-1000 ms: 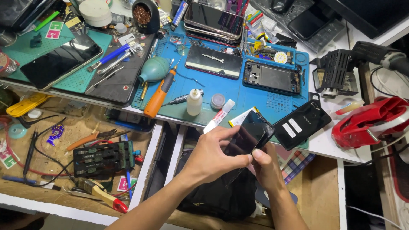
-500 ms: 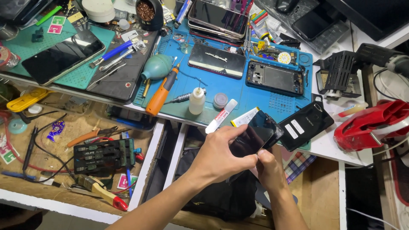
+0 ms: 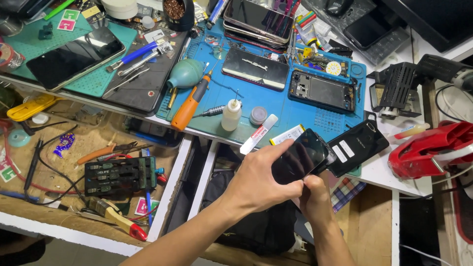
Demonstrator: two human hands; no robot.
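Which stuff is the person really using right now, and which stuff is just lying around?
In use:
- black phone, held above the table edge
- left hand, its grip around the phone
- right hand, pinching the phone's lower edge

Just lying around:
- orange screwdriver on the blue mat
- small white bottle
- teal air blower
- opened phone frame
- red tool

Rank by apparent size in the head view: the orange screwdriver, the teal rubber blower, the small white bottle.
1. Orange screwdriver, the longest.
2. Teal rubber blower.
3. Small white bottle, smallest.
All lie on the blue mat, similarly far from the camera.
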